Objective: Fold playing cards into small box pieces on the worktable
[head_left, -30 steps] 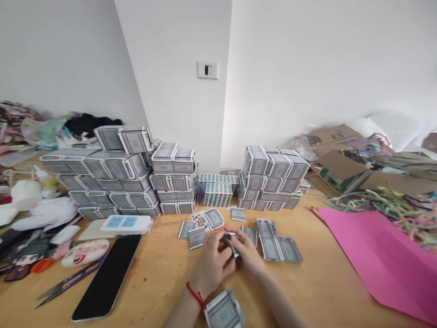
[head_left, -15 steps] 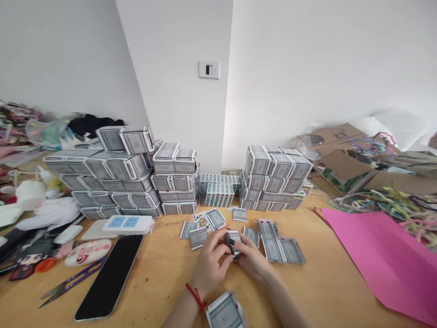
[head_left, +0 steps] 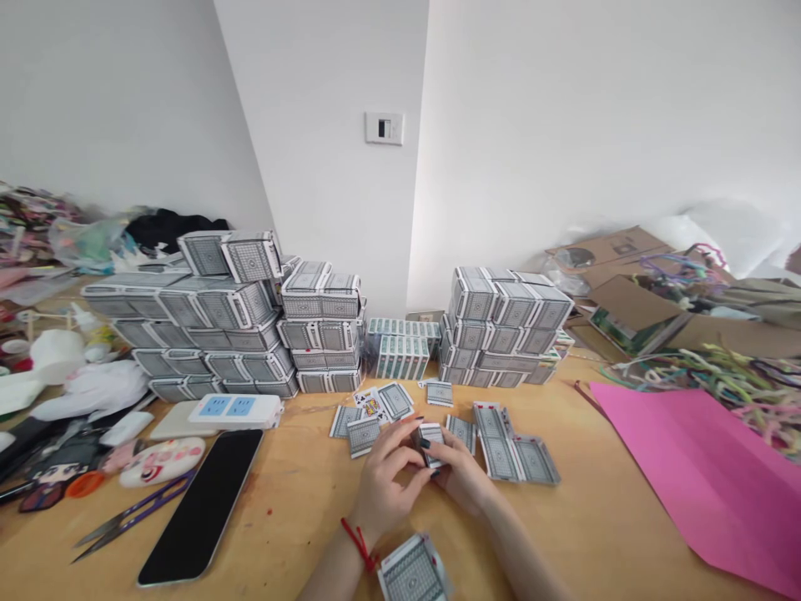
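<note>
Table (head_left: 300, 517), wooden, smooth-topped. Card blocks (head_left: 234, 305), rectangular, grey-patterned, are stacked along its back. Pink sheet (head_left: 694, 476), flat, is laid at right. Left hand (head_left: 389, 476) and right hand (head_left: 461, 474): fingers are curled closed around one card piece (head_left: 432, 432), small, straight-edged, held between both, near the loose cards (head_left: 364, 438).

A small card piece (head_left: 431, 433), patterned grey with white borders (partly covered, its full shape unclear), is held patterned face up, well short of the worktop's (head_left: 294, 501) far edge.
</note>
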Available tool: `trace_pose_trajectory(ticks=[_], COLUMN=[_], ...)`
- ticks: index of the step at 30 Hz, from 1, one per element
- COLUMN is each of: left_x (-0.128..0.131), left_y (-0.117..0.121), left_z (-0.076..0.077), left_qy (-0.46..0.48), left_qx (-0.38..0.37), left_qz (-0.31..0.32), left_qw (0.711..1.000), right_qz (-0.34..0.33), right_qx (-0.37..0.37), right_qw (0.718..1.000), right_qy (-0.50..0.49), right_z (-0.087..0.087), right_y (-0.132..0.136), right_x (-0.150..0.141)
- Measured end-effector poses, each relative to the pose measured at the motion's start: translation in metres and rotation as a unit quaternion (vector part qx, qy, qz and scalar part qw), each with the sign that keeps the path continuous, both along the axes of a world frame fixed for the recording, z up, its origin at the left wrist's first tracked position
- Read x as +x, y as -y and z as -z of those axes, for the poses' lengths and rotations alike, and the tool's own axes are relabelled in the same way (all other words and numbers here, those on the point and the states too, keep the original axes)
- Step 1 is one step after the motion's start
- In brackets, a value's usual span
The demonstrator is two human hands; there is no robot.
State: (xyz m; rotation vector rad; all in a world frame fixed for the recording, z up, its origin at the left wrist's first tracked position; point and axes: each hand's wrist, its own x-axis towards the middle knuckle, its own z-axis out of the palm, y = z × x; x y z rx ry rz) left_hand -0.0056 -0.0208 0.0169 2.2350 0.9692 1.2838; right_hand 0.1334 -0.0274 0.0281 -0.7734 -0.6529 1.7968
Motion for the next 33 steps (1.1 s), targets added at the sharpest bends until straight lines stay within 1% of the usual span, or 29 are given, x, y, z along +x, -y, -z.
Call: trace_pose_trajectory(ticks=[6, 9, 12, 14, 16, 19, 21, 23, 24, 25, 28, 30, 31, 32, 33], left_x=[0.002, 0.002, 0.002, 0.002, 0.003, 0.003, 0.002, 0.001, 0.0, -0.002, -0.005, -0.007, -0.007, -0.007, -0.006], left_y=[0.001, 0.002, 0.003, 0.003, 0.004, 0.001, -0.004, -0.011, -0.014, -0.017, -0.023, -0.024, -0.024, -0.024, -0.024], left_z=[0.001, 0.003, 0.002, 0.0, -0.002, -0.003, -0.001, 0.003, 0.004, 0.006, 0.008, 0.008, 0.008, 0.008, 0.008], left_qy=[0.015, 0.03, 0.042, 0.065, 0.107, 0.197, 0.271, 0.353, 0.394, 0.44, 0.54, 0.573, 0.581, 0.588, 0.591], left_qx=[0.006, 0.01, -0.003, -0.031, -0.075, -0.156, -0.209, -0.266, -0.302, -0.34, -0.435, -0.477, -0.49, -0.496, -0.495], left_qz=[-0.004, -0.007, -0.009, -0.01, -0.011, -0.009, -0.015, -0.028, -0.026, -0.011, 0.024, 0.021, 0.018, 0.017, 0.019], left_qw=[1.0, 0.999, 0.999, 0.997, 0.991, 0.968, 0.939, 0.897, 0.867, 0.831, 0.72, 0.666, 0.649, 0.639, 0.637], right_qz=[0.032, 0.049, 0.059, 0.047, 0.023, 0.003, -0.004, -0.011, -0.012, -0.008, 0.033, 0.069, 0.083, 0.091, 0.095], right_qx=[-0.005, 0.005, 0.012, 0.016, 0.021, 0.029, 0.028, 0.028, 0.031, 0.037, 0.067, 0.101, 0.121, 0.139, 0.151], right_qw=[0.999, 0.999, 0.998, 0.999, 0.999, 1.0, 1.0, 1.0, 0.999, 0.999, 0.993, 0.981, 0.975, 0.969, 0.965], right_qy=[-0.011, -0.014, -0.005, 0.0, 0.0, -0.008, -0.01, -0.001, 0.01, 0.025, 0.093, 0.147, 0.17, 0.185, 0.194], right_z=[0.01, 0.01, 0.009, 0.011, 0.014, 0.018, 0.021, 0.023, 0.024, 0.025, 0.025, 0.024, 0.023, 0.023, 0.022], right_y=[-0.003, -0.003, -0.003, -0.003, -0.004, -0.006, -0.007, -0.008, -0.008, -0.008, -0.007, -0.006, -0.006, -0.005, -0.005], right_x=[-0.002, -0.003, -0.004, -0.004, -0.004, -0.004, -0.003, -0.003, -0.003, -0.003, -0.005, -0.008, -0.009, -0.01, -0.01])
